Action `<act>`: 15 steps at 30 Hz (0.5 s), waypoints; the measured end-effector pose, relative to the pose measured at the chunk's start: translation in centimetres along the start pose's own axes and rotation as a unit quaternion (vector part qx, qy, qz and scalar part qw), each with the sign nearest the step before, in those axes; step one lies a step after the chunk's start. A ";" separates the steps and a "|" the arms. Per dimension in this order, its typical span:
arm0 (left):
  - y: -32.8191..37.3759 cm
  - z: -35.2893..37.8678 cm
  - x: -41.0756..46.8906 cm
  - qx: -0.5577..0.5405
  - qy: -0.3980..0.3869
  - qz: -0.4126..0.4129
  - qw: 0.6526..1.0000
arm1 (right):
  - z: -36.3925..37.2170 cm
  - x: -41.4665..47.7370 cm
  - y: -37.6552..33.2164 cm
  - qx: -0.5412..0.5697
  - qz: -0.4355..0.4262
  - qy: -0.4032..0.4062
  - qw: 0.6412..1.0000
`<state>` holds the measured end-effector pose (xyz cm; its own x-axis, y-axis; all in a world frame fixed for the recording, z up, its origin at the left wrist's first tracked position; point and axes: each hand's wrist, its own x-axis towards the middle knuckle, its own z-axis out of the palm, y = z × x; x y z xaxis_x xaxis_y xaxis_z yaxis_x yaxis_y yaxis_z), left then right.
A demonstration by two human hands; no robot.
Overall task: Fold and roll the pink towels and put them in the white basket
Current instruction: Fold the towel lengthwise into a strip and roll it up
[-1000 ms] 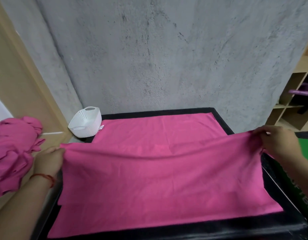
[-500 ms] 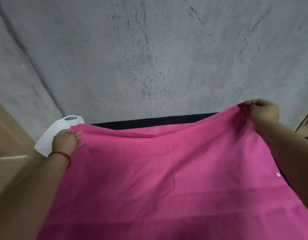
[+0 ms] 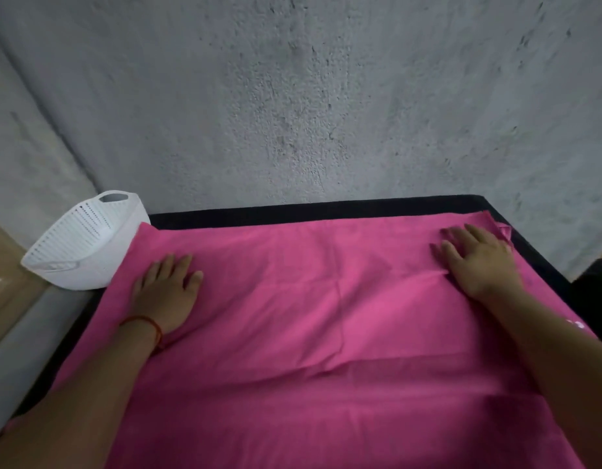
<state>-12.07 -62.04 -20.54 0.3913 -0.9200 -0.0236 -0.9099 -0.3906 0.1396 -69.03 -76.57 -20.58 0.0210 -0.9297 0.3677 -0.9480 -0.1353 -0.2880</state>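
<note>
Lying spread over the black table (image 3: pixel 326 208), the pink towel (image 3: pixel 326 316) covers almost all of the top, and a narrow strip of table shows behind its far edge. The left hand (image 3: pixel 166 294) rests flat on the towel near the far left corner, its fingers (image 3: pixel 173 265) straight and close together, holding nothing. The right hand (image 3: pixel 480 265) lies flat near the far right corner, fingers slightly apart. The white basket (image 3: pixel 86 242) stands just beside the towel's far left corner. A red thread (image 3: pixel 154 324) goes around the left wrist.
</note>
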 end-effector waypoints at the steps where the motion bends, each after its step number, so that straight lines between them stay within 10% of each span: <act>1: 0.0 0.0 -0.1 0.001 -0.004 -0.004 1.000 | -0.5 -0.5 -0.3 0.013 -0.020 0.043 0.999; 5: 0.1 0.0 -1.1 0.010 -0.003 -0.008 1.000 | -2.7 -3.3 -0.4 0.070 -0.092 0.149 0.982; 15: 1.6 0.1 -9.2 0.004 -0.003 -0.011 1.000 | -5.2 -8.9 3.0 0.042 -0.115 -0.014 0.992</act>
<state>-17.12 -54.15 -20.20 0.4108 -0.9111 -0.0332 -0.9019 -0.4114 0.1312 -73.74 -66.89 -20.16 0.2442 -0.8798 0.4078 -0.8873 -0.3724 -0.2721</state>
